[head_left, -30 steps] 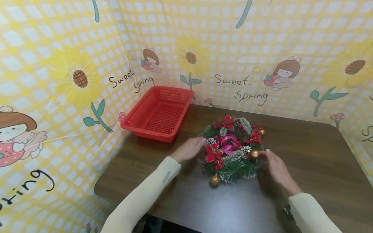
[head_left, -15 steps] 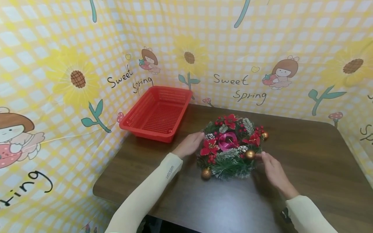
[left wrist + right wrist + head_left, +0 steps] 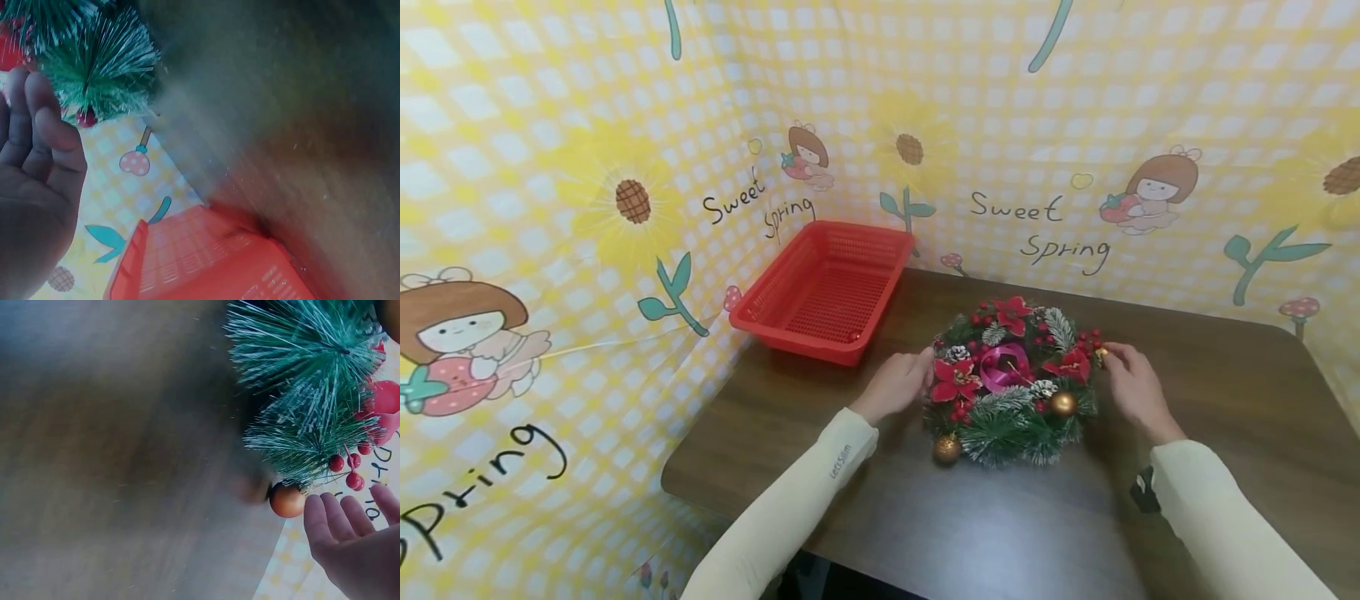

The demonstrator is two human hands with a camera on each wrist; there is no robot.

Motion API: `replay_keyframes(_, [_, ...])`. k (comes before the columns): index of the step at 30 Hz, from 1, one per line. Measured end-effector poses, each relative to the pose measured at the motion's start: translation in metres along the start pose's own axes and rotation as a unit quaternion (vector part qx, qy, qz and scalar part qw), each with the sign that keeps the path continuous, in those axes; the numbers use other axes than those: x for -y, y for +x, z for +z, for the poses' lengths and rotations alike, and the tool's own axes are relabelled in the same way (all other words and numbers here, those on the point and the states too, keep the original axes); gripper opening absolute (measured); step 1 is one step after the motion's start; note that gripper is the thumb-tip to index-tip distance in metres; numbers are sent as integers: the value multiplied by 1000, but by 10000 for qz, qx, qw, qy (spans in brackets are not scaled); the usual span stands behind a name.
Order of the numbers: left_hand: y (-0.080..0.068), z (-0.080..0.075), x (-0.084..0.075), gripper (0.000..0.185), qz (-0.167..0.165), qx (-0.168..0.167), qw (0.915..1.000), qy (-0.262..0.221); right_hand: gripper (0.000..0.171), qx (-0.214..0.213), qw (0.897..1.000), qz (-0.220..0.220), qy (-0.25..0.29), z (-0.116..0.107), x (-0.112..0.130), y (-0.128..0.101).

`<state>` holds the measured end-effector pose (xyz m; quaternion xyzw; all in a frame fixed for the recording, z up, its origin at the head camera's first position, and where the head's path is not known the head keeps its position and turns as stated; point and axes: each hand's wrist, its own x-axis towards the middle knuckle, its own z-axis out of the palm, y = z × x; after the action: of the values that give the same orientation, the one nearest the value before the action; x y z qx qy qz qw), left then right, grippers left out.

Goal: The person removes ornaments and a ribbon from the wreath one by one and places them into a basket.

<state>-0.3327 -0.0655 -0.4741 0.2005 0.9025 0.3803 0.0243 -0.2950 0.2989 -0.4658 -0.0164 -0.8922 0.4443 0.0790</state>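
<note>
A Christmas wreath [image 3: 1000,425] of green pine sprigs lies on the dark wooden table [image 3: 820,492]. It carries red poinsettias [image 3: 956,381], red berries, frosted pinecones, and gold balls [image 3: 1063,404]. Inside its ring sits a roll of magenta ribbon [image 3: 994,372]. My left hand [image 3: 898,385] holds the wreath's left edge with bent fingers; the little finger curls in the left wrist view. At the upper right edge, my right hand [image 3: 1138,392] has its fingertips beside a gold ball [image 3: 287,500] and berries [image 3: 354,481]. Those fingers look nearly straight in the right wrist view.
A red perforated plastic basket [image 3: 752,323] stands at the back left of the table, with a small shiny red item [image 3: 853,337] inside. Yellow checked cloth [image 3: 985,150] hangs behind and to the left. The table's front edge runs along the bottom.
The wreath turned slightly clockwise at first. My right hand left the lower right gold ball and moved up to the upper right one. The left hand stayed at the left edge.
</note>
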Motion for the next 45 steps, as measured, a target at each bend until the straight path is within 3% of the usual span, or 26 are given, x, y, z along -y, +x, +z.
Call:
replay_keyframes(5, [1, 7, -1, 49, 167, 218, 9996, -53, 47, 469, 9988, -137, -79, 3, 3, 8])
replay_keyframes(10, [3, 8, -4, 43, 138, 470, 9988, -68, 44, 570, 9980, -213, -146, 10, 2, 6])
replay_keyframes(22, [9, 7, -2, 46, -148, 783, 9968, -32, 61, 708, 9964, 462, -113, 16, -8, -3])
replay_keyframes(31, [15, 4, 4, 54, -415, 789, 9960, -83, 58, 583, 9973, 440, -49, 19, -11, -16])
replay_keyframes(39, [21, 5, 7, 56, -405, 656, 9970, -106, 50, 172, 9995, 262, -22, 24, -13, -32])
replay_keyframes(45, [26, 7, 10, 61, -660, 623, 9958, -127, 48, -62, 9995, 263, -139, 29, -12, -42])
